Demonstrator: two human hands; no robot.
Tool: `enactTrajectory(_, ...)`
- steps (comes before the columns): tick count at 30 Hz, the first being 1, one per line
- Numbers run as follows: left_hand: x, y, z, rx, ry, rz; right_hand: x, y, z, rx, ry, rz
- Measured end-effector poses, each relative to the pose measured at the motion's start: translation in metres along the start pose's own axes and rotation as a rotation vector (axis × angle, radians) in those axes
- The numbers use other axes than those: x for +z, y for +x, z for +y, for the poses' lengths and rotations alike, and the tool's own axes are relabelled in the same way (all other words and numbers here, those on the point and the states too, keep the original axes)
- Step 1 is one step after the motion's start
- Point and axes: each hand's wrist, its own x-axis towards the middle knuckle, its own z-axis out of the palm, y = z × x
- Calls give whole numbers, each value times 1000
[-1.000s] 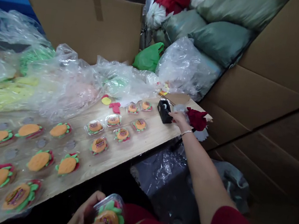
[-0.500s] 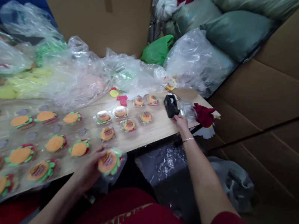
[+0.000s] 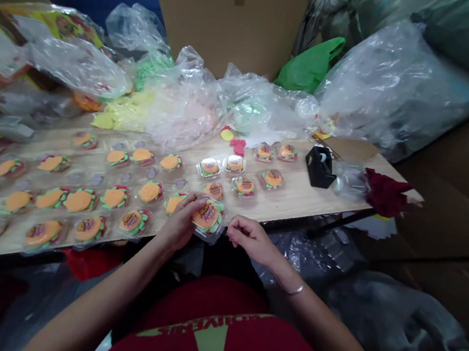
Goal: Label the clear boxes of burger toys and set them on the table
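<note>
My left hand grips a clear plastic box with a toy burger inside, held at the table's front edge. The burger has an orange bun, green and red frills and a printed label on top. Just right of the box is my right hand, its thumb and fingers pinched together; whatever lies between them is too small to make out. A black tape dispenser stands on the right part of the table. Several more boxed burgers are spread in rows over the left and middle.
Plastic bags of yellow pieces and other soft parts line the table's back. A green bag and a tall cardboard box stand behind. Dark red cloth lies at the right end. A grey plastic bag is below right.
My right hand has left the tape dispenser and come back beside the boxed burger in my left hand. The view has swung left.
</note>
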Motion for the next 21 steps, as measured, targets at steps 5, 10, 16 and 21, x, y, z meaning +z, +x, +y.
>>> enactTrajectory(5, -1, -3, -1, 5, -23, -7, -1, 6, 2, 28, -143, 58)
enactTrajectory(10, 1, -6, -4, 80, -24, 47, 9, 3, 1, -14, -380, 381)
enactTrajectory(16, 6, -8, -22, 268, -72, 193, 23, 10, 5, 19, -158, 400)
enactTrajectory(21, -13, 19, -12, 195, -6, 184, 26, 54, 9, 179, 111, 199)
